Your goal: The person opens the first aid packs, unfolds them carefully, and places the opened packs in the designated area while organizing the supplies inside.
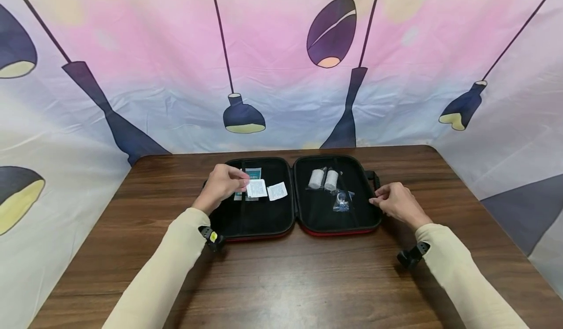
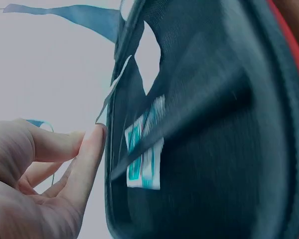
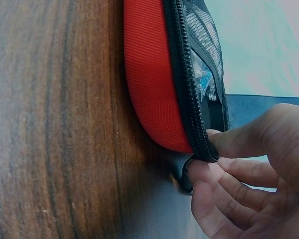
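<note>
A black-lined zip case (image 1: 268, 224) with a red outside lies unfolded on the table. Above its left half, my left hand (image 1: 220, 186) pinches a small white square packet (image 1: 256, 188) between thumb and fingers; the left wrist view shows this packet (image 2: 113, 92) nearly edge-on. Another white packet (image 1: 277, 191) lies beside it in the case, and teal-and-white packets (image 2: 144, 149) sit under a black strap. My right hand (image 1: 399, 203) grips the outer rim of the right half, thumb inside, fingers outside by the zip (image 3: 189, 89).
In the case's right half lie two white rolls (image 1: 331, 180) in clear wrap and a clear bag with blue items (image 1: 341, 203). A black handle (image 1: 373, 178) sticks out at the right. The brown wooden table (image 1: 281, 280) meets a printed cloth backdrop (image 1: 281, 75) behind.
</note>
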The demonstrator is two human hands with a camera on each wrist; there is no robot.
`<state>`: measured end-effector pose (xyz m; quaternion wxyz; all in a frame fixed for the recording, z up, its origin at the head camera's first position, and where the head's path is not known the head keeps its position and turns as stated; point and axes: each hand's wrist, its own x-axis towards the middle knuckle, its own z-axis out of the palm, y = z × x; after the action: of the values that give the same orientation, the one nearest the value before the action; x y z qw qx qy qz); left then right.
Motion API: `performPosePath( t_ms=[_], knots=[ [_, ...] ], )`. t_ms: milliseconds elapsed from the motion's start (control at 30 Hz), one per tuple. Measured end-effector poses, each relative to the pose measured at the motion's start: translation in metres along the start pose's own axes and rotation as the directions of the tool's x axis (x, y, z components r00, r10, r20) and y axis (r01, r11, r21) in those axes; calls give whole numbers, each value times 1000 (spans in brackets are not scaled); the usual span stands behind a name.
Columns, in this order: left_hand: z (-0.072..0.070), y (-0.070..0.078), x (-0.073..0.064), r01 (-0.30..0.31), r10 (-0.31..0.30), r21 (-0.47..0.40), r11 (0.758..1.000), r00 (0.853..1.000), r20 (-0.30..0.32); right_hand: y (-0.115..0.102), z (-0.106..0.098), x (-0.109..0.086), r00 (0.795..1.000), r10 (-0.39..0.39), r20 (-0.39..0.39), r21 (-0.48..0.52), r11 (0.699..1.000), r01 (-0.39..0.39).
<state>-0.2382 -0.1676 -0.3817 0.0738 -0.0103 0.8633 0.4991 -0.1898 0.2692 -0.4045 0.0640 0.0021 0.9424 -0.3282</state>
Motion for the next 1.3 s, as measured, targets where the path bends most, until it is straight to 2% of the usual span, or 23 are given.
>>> performPosePath(
  t_ms=[167, 367, 533, 667, 967, 1300],
  knots=[
    [-15, -9, -8, -8, 9, 45, 999, 1000, -27, 0, -1, 0, 1000, 11, 4, 0, 1000, -11],
    [-29, -14, -17, 15, -10, 101, 995, 999, -44, 1, -2, 1, 1000, 15, 4, -3, 1000, -15],
    [-38, -18, -23, 23, -13, 202, 979, 999, -51, 1, -2, 1, 1000, 17, 1, -5, 1000, -17],
    [-41, -23, -25, 19, -8, 246, 969, 999, -47, 1, -1, 1, 1000, 16, -4, -3, 1000, -16],
    [-31, -27, -25, -26, 30, 300, 954, 1000, -6, 2, -1, 0, 1000, 16, 0, 7, 1000, -16],
    [-13, -22, -20, -67, 65, 259, 964, 998, 18, 2, 0, 0, 1000, 4, -4, 6, 1000, -4]
  ],
)
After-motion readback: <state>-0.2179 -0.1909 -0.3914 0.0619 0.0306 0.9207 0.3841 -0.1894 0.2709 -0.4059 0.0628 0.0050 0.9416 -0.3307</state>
